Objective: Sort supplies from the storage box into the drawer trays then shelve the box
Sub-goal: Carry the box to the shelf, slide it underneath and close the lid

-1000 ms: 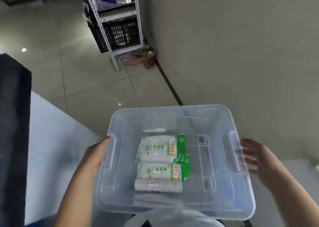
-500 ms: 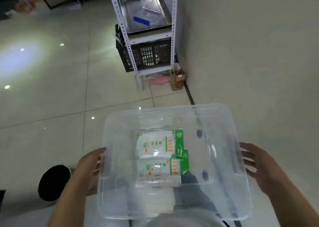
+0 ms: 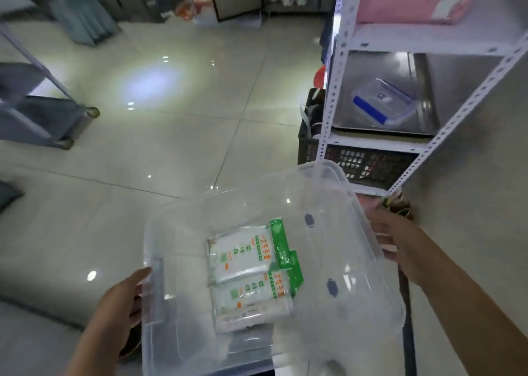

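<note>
Two hands carry the clear storage box (image 3: pixel 357 261) above the tiled floor (image 3: pixel 171 152): the left hand (image 3: pixel 123 301) grips its left rim, the right hand (image 3: pixel 400 244) curls its fingers (image 3: pixel 384 240) on the right rim; white-and-green packets (image 3: pixel 251 272) lie between them, the white shelf rack (image 3: pixel 337 69) beyond the right fingers

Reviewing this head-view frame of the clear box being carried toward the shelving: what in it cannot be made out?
- Print on the green-and-white packets in the clear storage box: too small and blurred.
- Left hand fingertips: behind the box's side handle.
- Right hand fingers: smeared, partly behind the rim.
- Blue-lidded container on the shelf rack: contents unreadable.
- Black crate contents: hidden by its mesh wall.
- Box's near edge: cut off by the frame bottom.
</note>
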Motion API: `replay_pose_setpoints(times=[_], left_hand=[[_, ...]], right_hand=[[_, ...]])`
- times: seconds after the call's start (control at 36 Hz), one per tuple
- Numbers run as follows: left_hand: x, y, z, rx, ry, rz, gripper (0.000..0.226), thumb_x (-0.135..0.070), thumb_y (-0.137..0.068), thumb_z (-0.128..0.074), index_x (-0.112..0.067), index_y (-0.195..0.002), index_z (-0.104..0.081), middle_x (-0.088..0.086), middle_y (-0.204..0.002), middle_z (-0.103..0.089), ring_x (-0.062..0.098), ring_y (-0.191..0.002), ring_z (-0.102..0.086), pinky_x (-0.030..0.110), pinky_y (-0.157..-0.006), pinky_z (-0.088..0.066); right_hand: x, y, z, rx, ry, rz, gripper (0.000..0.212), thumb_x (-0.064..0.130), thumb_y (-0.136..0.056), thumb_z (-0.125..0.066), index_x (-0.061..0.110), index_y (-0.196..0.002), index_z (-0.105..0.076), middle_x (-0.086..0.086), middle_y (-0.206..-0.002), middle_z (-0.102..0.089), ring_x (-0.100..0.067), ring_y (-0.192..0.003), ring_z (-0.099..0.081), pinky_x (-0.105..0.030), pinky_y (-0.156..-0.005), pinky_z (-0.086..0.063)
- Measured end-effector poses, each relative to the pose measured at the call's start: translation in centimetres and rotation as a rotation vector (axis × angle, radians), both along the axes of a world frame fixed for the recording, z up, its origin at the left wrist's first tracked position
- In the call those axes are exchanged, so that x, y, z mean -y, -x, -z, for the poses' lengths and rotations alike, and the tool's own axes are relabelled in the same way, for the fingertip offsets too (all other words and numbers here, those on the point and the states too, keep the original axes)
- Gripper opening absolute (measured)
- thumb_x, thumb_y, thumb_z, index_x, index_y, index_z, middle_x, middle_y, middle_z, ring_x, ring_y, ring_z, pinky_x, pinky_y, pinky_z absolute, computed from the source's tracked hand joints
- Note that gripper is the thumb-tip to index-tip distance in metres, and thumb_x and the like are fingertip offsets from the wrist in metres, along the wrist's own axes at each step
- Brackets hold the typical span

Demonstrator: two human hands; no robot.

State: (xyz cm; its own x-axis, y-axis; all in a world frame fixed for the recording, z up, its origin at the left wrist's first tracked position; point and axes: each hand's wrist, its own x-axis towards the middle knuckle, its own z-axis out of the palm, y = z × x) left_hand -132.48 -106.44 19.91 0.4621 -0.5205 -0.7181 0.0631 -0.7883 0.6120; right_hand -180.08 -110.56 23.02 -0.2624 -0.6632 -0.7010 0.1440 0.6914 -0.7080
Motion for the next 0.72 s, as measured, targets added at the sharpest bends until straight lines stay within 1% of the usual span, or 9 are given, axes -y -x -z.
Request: replay_pose_setpoints(times=[0.08,0.14,0.25,0.33,0.47,0.5,0.58,0.67,0.72], left_hand=[[6.0,-1.6,0.9,-0.029,0.024,-0.047,0.032,-0.035,-0.092,-0.062,-0.015,-0.118,-0.063,0.015,-0.126,-0.061,0.036,-0.113,-0.058,0.048,-0.100,-0.042],[10.4,-3.0,1.0,-0.078,0.049,-0.047,0.032,-0.034,-0.094,-0.061,-0.016,-0.121,-0.063,0.015,-0.130,-0.058,0.037,-0.121,-0.055,0.047,-0.105,-0.038],[19.6,-5.0,-0.6,-0.100,0.043,-0.048,0.035,-0.030,-0.095,-0.059,-0.011,-0.124,-0.061,0.016,-0.117,-0.058,0.032,-0.106,-0.054,0.041,-0.095,-0.038],[27.0,-5.9,-2.0,-0.076,0.092,-0.036,0.029,-0.026,-0.097,-0.058,-0.010,-0.121,-0.060,0.017,-0.115,-0.057,0.032,-0.101,-0.052,0.041,-0.089,-0.041],[39.2,-6.6,-3.5,-0.076,0.140,-0.006,0.022,-0.023,-0.097,-0.058,-0.013,-0.116,-0.059,0.015,-0.117,-0.056,0.030,-0.105,-0.051,0.045,-0.099,-0.040],[41.7,-6.7,-3.5,-0.086,0.145,0.005,0.022,-0.024,-0.096,-0.058,-0.014,-0.116,-0.060,0.015,-0.117,-0.056,0.031,-0.106,-0.051,0.045,-0.097,-0.041],[49.2,-7.0,-2.9,-0.120,0.151,0.050,0.020,-0.024,-0.098,-0.054,-0.016,-0.115,-0.061,0.016,-0.115,-0.057,0.032,-0.099,-0.054,0.034,-0.072,-0.042],[57.0,-6.8,-1.8,-0.151,0.129,0.073,0.021,-0.024,-0.100,-0.050,-0.019,-0.117,-0.061,0.015,-0.111,-0.058,0.029,-0.083,-0.057,0.031,-0.070,-0.041],[62.2,-6.4,-1.4,-0.173,0.107,0.097,0.023,-0.024,-0.101,-0.048,-0.019,-0.120,-0.061,0.015,-0.106,-0.059,0.027,-0.080,-0.056,0.033,-0.072,-0.041]], right_hand=[[7.6,-2.8,-0.4,-0.023,-0.004,-0.034,0.030,0.041,-0.086,-0.067,0.016,-0.103,-0.070,-0.004,-0.093,-0.071,-0.024,-0.085,-0.064,-0.034,-0.067,-0.045],[12.4,-4.8,-0.9,-0.019,-0.018,-0.049,0.033,0.041,-0.086,-0.067,0.015,-0.106,-0.070,-0.003,-0.092,-0.070,-0.023,-0.085,-0.063,-0.036,-0.073,-0.047],[20.5,-8.0,-3.0,-0.021,-0.036,-0.016,0.031,0.034,-0.087,-0.066,0.013,-0.110,-0.071,-0.008,-0.105,-0.071,-0.028,-0.095,-0.064,-0.043,-0.089,-0.051],[26.0,-9.8,-4.8,-0.019,0.027,-0.024,0.027,0.036,-0.088,-0.065,0.017,-0.106,-0.070,-0.008,-0.107,-0.071,-0.028,-0.096,-0.065,-0.044,-0.087,-0.051],[34.6,-10.4,-5.9,-0.016,0.052,0.020,0.037,0.040,-0.087,-0.067,0.014,-0.112,-0.068,-0.012,-0.110,-0.071,-0.034,-0.105,-0.064,-0.054,-0.101,-0.047],[36.5,-10.3,-5.7,-0.014,0.063,0.041,0.036,0.039,-0.087,-0.067,0.012,-0.111,-0.068,-0.013,-0.110,-0.071,-0.035,-0.105,-0.064,-0.054,-0.101,-0.047],[42.9,-9.4,-4.2,-0.025,0.065,0.085,0.030,0.038,-0.088,-0.065,0.015,-0.107,-0.069,-0.011,-0.109,-0.071,-0.031,-0.101,-0.064,-0.048,-0.093,-0.050],[50.0,-8.2,-2.2,-0.008,0.052,0.093,0.030,0.043,-0.086,-0.065,0.019,-0.104,-0.072,-0.007,-0.104,-0.074,-0.030,-0.099,-0.066,-0.045,-0.086,-0.050],[54.7,-7.6,-1.3,0.001,0.048,0.129,0.024,0.045,-0.083,-0.068,0.025,-0.090,-0.078,-0.002,-0.090,-0.078,-0.027,-0.091,-0.069,-0.040,-0.077,-0.053]])
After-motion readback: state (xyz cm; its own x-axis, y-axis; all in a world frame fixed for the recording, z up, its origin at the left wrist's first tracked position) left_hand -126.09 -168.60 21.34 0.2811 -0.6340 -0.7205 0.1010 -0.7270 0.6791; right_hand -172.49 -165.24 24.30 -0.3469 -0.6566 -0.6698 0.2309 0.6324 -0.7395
